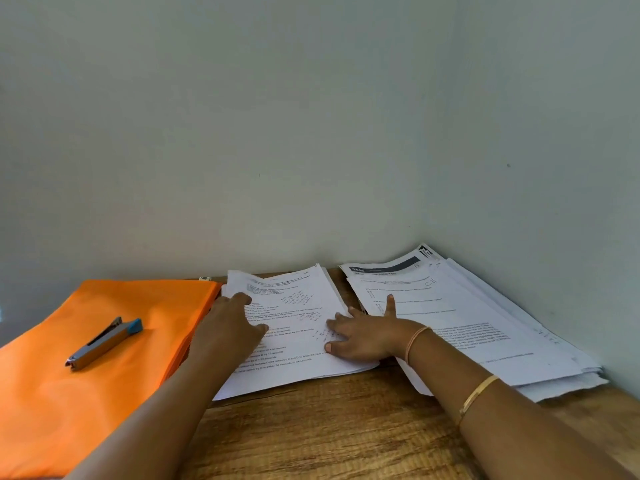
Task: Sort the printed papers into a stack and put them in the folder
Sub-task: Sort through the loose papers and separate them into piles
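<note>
A stack of printed papers [294,320] is seen lying flat in the middle of a wooden bench [329,431], its far edge close to a pale wall [311,133]. The right hand [363,337] is laid palm down on the stack's right edge, its fingers [391,304] straight and spread, nothing gripped; 1 finger reaches across onto a second, larger pile of printed papers [485,323]. That pile is fanned untidily in the corner to the right, just beside the stack, with a dark header band visible on a sheet at its far end. The left hand [225,327] is placed on the stack's left edge, seen from behind with its fingers bent; whether the sheets are gripped by it cannot be told. An orange folder [69,393] lies closed and flat on the bench just left of the stack, and its right edge is touched or slightly overlapped by the papers. A grey stapler [104,342] with a blue end is rested diagonally on top of the folder. 2 thin bangles [417,342] are worn on the right forearm.
</note>
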